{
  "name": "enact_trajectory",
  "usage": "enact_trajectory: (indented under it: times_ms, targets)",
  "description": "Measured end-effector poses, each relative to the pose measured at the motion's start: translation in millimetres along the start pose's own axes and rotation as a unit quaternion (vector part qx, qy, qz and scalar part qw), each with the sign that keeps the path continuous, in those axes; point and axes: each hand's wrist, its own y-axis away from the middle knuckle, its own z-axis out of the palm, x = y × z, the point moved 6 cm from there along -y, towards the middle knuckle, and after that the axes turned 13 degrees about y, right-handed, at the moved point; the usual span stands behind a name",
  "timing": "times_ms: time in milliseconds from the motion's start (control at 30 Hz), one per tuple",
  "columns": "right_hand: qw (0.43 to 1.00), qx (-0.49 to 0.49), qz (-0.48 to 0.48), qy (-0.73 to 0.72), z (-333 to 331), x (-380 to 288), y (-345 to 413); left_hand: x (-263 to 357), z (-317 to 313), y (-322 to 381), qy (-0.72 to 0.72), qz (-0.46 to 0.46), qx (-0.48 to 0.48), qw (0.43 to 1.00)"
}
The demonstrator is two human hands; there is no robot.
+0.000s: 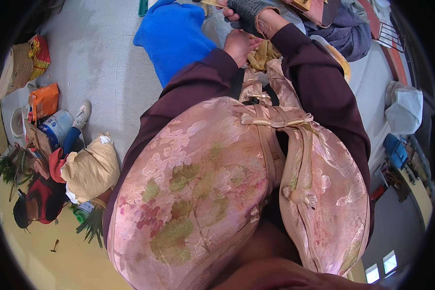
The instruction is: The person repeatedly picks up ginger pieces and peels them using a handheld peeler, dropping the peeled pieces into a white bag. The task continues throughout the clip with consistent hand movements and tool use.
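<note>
At the top, my right hand (239, 13), in a grey knitted fingerless glove, pinches a thin pale-yellow strip (212, 3) that runs to the upper left and has a dark piece at its end. My left hand (239, 46), bare, is just below it, with its fingers apart and pointing right. Nothing shows in its grip, though the glove covers part of the view. Under and beside the fingers lies a heap of dry yellowish husk-like strips (261, 56). A bright blue cloth (177, 40) lies left of my left forearm.
A yellow-rimmed basin (339, 59) and dark blue cloth (348, 36) are beyond my right arm. At the left, a co-worker (45, 197) sits near a beige cloth bundle (94, 168), a bucket (59, 125) and an orange bag (45, 99). A white plastic bag (404, 108) is far right.
</note>
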Motion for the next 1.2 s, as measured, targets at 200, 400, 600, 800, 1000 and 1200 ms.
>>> enact_trajectory:
  times_ms: [200, 400, 600, 800, 1000, 1200]
  targets:
    - [0.990, 0.075, -0.045, 0.110, -50, -1, 46, 20, 0, 16, -0.165, 0.048, 0.019, 0.985]
    - [0.463, -0.049, 0.073, 0.882, -132, 113, 42, 18, -20, 8, -0.181, 0.074, 0.029, 0.980]
    - [0.600, 0.290, 0.090, 0.741, -121, 147, 42, 18, -21, 14, -0.173, 0.055, 0.038, 0.983]
    - [0.832, 0.236, -0.088, 0.494, -136, 126, 39, 24, -19, 19, -0.173, 0.048, 0.044, 0.983]
    - [0.966, 0.201, -0.148, 0.061, -82, 26, 107, 24, 1, 20, -0.251, 0.078, -0.038, 0.964]
    - [0.933, 0.214, -0.288, 0.004, -37, -16, 129, 12, 40, 33, -0.505, 0.232, -0.267, 0.787]
